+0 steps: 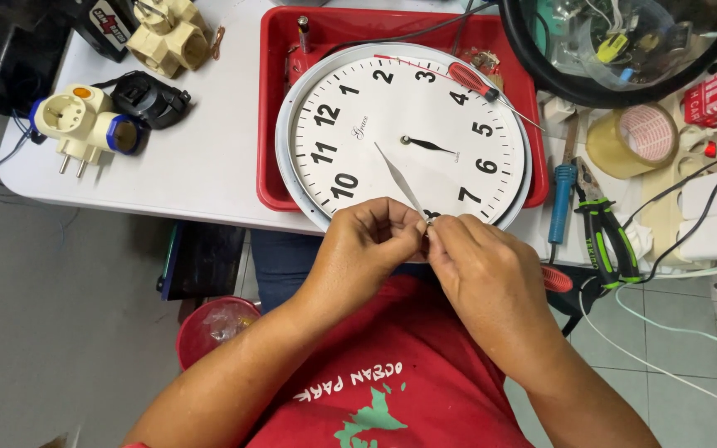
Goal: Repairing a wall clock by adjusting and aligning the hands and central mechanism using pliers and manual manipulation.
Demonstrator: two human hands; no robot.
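Clock hand (400,178), a thin silver strip, is pinched at its lower end by left hand (368,239) and right hand (479,261) at 6 o'clock on the white clock face (408,137); I judge it could bend or slip.

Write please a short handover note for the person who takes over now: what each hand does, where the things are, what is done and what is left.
Left hand and right hand: fingertips pinch the base of the long clock hand, off its hub. The wall clock lies face up in the red tray. Done: the short clock hand sits on the centre. Left: the long hand is not mounted. A red screwdriver lies across the clock's rim.
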